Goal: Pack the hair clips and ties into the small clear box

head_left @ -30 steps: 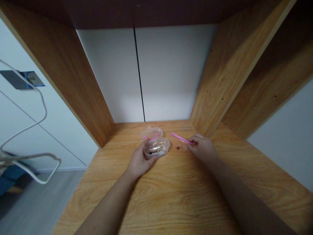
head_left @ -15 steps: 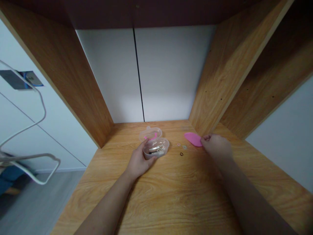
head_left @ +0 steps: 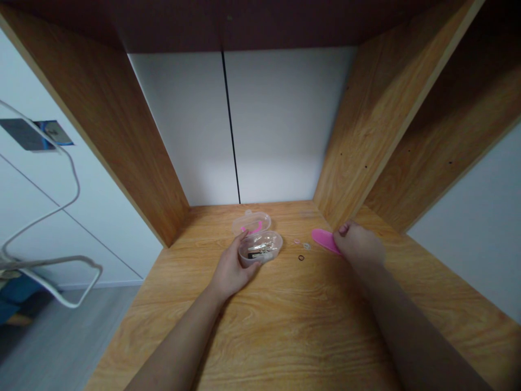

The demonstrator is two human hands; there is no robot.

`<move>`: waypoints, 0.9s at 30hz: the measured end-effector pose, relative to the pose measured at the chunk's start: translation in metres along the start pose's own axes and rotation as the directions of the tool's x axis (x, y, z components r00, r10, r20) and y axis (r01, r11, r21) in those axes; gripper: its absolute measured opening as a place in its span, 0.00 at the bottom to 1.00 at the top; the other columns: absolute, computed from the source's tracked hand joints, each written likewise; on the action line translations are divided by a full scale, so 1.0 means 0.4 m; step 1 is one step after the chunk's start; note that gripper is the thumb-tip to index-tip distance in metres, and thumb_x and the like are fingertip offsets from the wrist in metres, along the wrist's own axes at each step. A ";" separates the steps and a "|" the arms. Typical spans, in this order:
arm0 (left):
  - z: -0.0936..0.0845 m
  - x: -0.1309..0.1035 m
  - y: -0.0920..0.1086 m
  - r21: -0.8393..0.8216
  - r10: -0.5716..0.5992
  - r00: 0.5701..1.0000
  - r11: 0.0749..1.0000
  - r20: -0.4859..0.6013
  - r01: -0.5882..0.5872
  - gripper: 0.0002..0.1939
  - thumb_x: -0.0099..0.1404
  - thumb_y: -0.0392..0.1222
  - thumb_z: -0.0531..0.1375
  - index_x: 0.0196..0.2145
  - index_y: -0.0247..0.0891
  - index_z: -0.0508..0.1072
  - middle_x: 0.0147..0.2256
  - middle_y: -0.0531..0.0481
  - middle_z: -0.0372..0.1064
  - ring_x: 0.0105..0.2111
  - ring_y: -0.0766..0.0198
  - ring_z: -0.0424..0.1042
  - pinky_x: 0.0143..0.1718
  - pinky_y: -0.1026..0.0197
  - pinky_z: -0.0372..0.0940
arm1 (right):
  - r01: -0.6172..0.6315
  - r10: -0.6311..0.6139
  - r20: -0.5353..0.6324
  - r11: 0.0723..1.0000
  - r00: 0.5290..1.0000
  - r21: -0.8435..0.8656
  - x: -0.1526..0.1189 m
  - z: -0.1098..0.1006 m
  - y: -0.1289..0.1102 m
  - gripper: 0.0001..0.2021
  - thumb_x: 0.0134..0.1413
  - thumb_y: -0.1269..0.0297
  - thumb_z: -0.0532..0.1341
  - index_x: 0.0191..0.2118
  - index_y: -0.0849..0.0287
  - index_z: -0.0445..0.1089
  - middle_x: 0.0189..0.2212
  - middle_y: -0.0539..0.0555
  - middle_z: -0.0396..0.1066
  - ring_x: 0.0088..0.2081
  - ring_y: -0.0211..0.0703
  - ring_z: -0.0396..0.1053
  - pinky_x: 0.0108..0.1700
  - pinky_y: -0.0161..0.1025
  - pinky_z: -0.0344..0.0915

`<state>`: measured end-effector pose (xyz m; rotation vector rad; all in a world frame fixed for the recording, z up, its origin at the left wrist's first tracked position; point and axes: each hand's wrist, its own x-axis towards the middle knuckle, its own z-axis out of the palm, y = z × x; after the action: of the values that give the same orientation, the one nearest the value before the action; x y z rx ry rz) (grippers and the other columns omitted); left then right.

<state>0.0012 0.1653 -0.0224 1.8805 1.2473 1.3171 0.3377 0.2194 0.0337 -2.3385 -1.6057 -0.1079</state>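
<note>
Near the back of the wooden surface, my left hand (head_left: 233,271) grips the left side of a clear plastic case (head_left: 278,251), thumb at its front and fingers at its rear. Several metallic clips and something black (head_left: 254,255) lie inside the case. Its lid (head_left: 266,218) is folded back, with a pink marking on it. My right hand (head_left: 360,247) pinches the right end of a flat pink oval piece (head_left: 323,238). Between the case and the pink piece lie a black ring (head_left: 301,257), a small pink ring (head_left: 297,241) and a small whitish item (head_left: 306,246).
Wooden side panels (head_left: 134,163) (head_left: 366,136) flank the white back wall (head_left: 280,125), under a dark overhead board (head_left: 175,27). A white cable (head_left: 75,179) hangs at the far left, beyond the left panel.
The pink piece has shifted slightly right and turned or tilted in my right hand. My left hand still holds the case in nearly the same place.
</note>
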 end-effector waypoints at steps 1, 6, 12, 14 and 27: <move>0.000 0.001 0.004 -0.003 0.001 1.000 1.000 0.007 -0.001 0.46 0.57 0.37 0.70 0.68 0.41 0.53 0.58 0.37 0.69 0.57 0.48 0.71 0.61 0.42 0.65 | 0.040 -0.039 -0.035 0.998 0.999 0.039 -0.009 0.002 -0.012 0.13 0.59 0.58 0.55 0.39 0.58 0.74 0.31 0.62 0.77 0.34 0.55 0.76 0.33 0.43 0.65; -0.008 0.004 0.025 0.031 0.047 0.998 0.998 0.052 -0.048 0.46 0.60 0.38 0.68 0.69 0.43 0.50 0.58 0.39 0.70 0.57 0.51 0.72 0.61 0.44 0.65 | 0.490 -0.455 -0.184 0.781 0.871 0.387 -0.073 0.022 -0.076 0.07 0.60 0.58 0.59 0.37 0.55 0.68 0.27 0.51 0.73 0.28 0.44 0.72 0.31 0.39 0.66; -0.021 0.002 0.036 0.195 0.214 0.970 0.952 0.119 -0.235 0.44 0.60 0.30 0.63 0.69 0.46 0.51 0.63 0.41 0.63 0.61 0.52 0.67 0.63 0.44 0.63 | 0.805 -0.714 -0.414 0.363 0.564 0.470 -0.158 0.024 -0.143 0.18 0.60 0.64 0.62 0.55 0.54 0.64 0.54 0.63 0.66 0.56 0.55 0.66 0.52 0.53 0.70; -0.022 0.001 0.041 0.253 0.282 0.947 0.915 0.155 -0.314 0.45 0.60 0.28 0.61 0.70 0.45 0.50 0.64 0.40 0.61 0.63 0.51 0.64 0.64 0.43 0.63 | 0.770 -0.630 -0.475 0.348 0.614 0.535 -0.176 0.028 -0.157 0.32 0.59 0.63 0.64 0.66 0.53 0.52 0.65 0.66 0.54 0.65 0.59 0.57 0.54 0.56 0.70; 0.002 -0.001 0.042 0.361 0.572 0.769 0.679 0.286 -0.640 0.44 0.69 0.29 0.55 0.72 0.45 0.33 0.58 0.38 0.69 0.65 0.54 0.62 0.59 0.45 0.68 | 0.743 -0.672 -0.433 0.270 0.601 0.612 -0.146 0.027 -0.116 0.07 0.60 0.69 0.56 0.43 0.54 0.65 0.37 0.54 0.70 0.38 0.48 0.69 0.38 0.44 0.67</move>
<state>0.0083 0.1577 -0.0095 2.8540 0.9057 1.2131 0.2720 0.1852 0.0194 -0.8269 -2.0074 0.2362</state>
